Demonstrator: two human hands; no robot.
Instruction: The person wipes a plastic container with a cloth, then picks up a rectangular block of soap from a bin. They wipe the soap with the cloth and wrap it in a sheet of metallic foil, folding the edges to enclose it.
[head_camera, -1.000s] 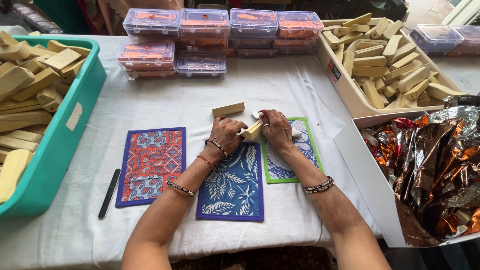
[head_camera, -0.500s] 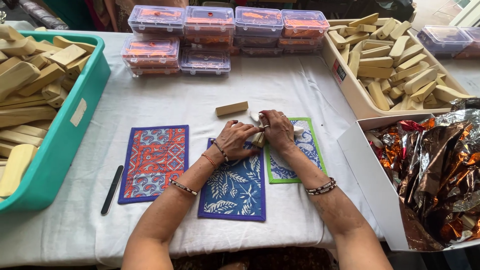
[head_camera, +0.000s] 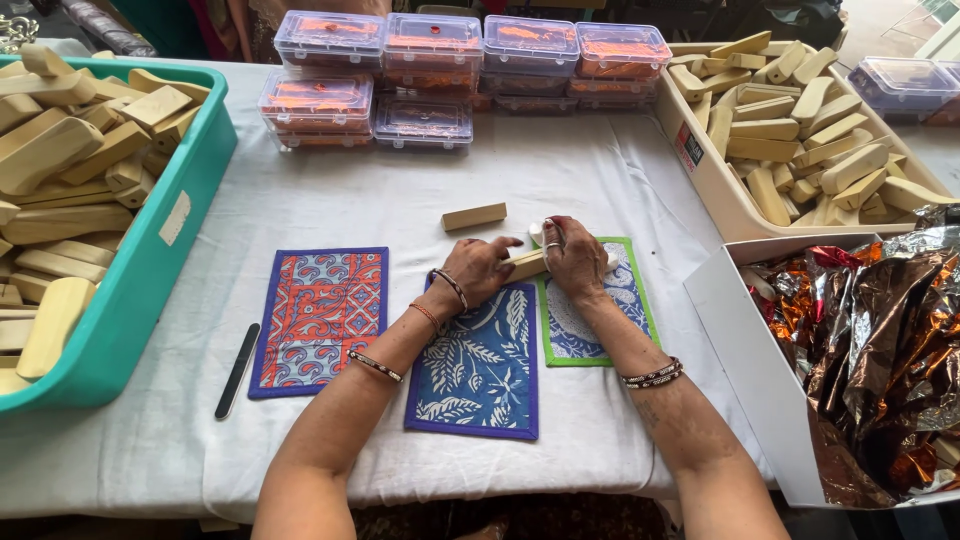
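Where blue leaf mat (head_camera: 478, 362) meets green-edged mat (head_camera: 596, 305): wooden block (head_camera: 526, 264), gripped by both hands. Left hand (head_camera: 476, 272) curled over near end; right hand (head_camera: 573, 258) closed over far end, white piece (head_camera: 537, 231) at fingertips. Second block (head_camera: 474, 216) just behind, apart. Red mat (head_camera: 318, 318), nail file (head_camera: 237, 370) left. Green tub (head_camera: 150, 270), block-filled.
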